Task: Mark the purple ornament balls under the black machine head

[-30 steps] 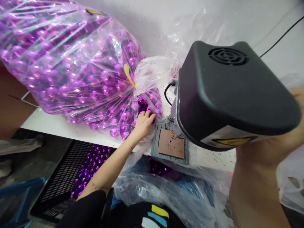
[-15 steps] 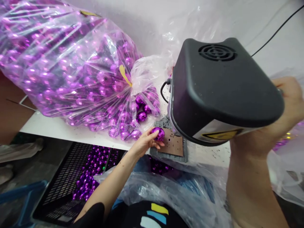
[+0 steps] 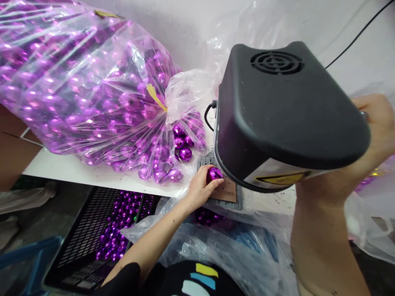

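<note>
My left hand pinches a shiny purple faceted ball between thumb and fingers. It holds the ball over a brown board on a grey metal base, beside the lower left edge of a black machine housing. My right hand is curled at the housing's right end. Its fingers are mostly hidden behind the housing, and I cannot see what they grip. Several loose purple balls lie in the open mouth of a clear plastic bag, left of the board.
The bulging, tied bag covers much of the white table. Below the table's edge stands a black crate with many purple balls. Dark shavings dot the tabletop. Clear plastic sheeting lies across my lap. A black cable runs along the wall.
My left hand has moved right with the ball, from the board's left edge to over it, close to the housing. Its grip has turned, thumb now nearer me. My right hand stays at the housing.
</note>
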A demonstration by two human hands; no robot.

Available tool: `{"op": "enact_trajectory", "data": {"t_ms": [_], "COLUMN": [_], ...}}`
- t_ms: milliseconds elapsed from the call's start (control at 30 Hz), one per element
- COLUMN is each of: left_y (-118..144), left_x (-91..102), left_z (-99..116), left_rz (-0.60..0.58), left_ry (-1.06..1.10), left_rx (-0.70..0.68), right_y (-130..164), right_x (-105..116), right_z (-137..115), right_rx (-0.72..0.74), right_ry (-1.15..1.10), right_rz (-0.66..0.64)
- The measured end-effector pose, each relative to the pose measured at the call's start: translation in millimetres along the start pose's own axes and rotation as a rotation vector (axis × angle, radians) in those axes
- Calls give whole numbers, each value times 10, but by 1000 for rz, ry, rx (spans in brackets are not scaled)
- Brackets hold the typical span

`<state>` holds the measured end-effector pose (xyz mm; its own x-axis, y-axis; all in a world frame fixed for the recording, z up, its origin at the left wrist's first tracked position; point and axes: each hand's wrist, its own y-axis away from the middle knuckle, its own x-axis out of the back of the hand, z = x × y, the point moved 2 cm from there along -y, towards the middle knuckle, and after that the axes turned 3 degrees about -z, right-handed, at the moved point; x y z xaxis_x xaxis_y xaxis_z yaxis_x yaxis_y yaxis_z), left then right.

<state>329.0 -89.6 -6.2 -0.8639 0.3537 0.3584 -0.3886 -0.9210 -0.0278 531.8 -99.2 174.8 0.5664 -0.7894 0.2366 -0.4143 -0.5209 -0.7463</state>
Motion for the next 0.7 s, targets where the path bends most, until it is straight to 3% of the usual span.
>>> {"op": "enact_trajectory", "data": {"t_ms": [300,700], "left_y": [88,77], "left_x": [-174,-220], "left_z": [-68,40], "left_rz": [11,-53], "left_ry": [-302,-358], "left_rx": [-228,-200], "right_y": [15,46], "right_x": [6,59], "right_z": [-39,-55], "right_rx": [-7,4], "right_ry": [45,62], "right_rz": [-2,-8]}}
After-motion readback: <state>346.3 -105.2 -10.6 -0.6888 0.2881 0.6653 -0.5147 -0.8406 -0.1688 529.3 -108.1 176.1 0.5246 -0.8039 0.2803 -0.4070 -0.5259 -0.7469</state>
